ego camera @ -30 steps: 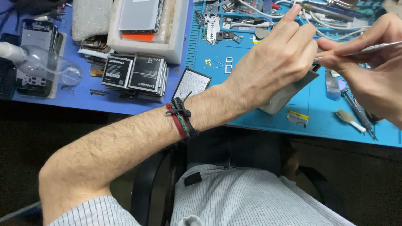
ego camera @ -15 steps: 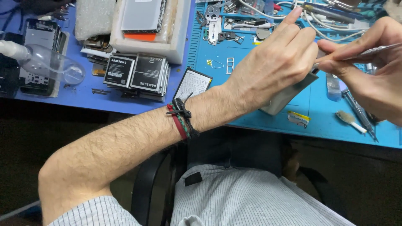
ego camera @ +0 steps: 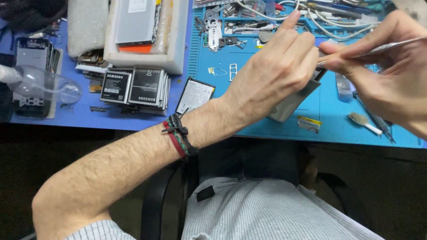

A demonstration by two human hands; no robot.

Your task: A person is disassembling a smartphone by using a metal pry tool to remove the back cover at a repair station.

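Left hand (ego camera: 271, 73) gripping grey phone (ego camera: 293, 101) tilted off blue mat (ego camera: 329, 129), steadying it for metal tweezers (ego camera: 382, 46) pinched in right hand (ego camera: 387, 75) alongside.

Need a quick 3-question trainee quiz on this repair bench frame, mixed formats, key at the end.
1. True or false: the left hand holds a grey phone-like device above the teal mat.
2. The right hand grips which thing? A) a brush B) a thin metal tool C) a battery
3. What lies on the blue table just left of the mat?

Key: 1 true. 2 B. 3 a stack of batteries, with one white-faced battery beside it.
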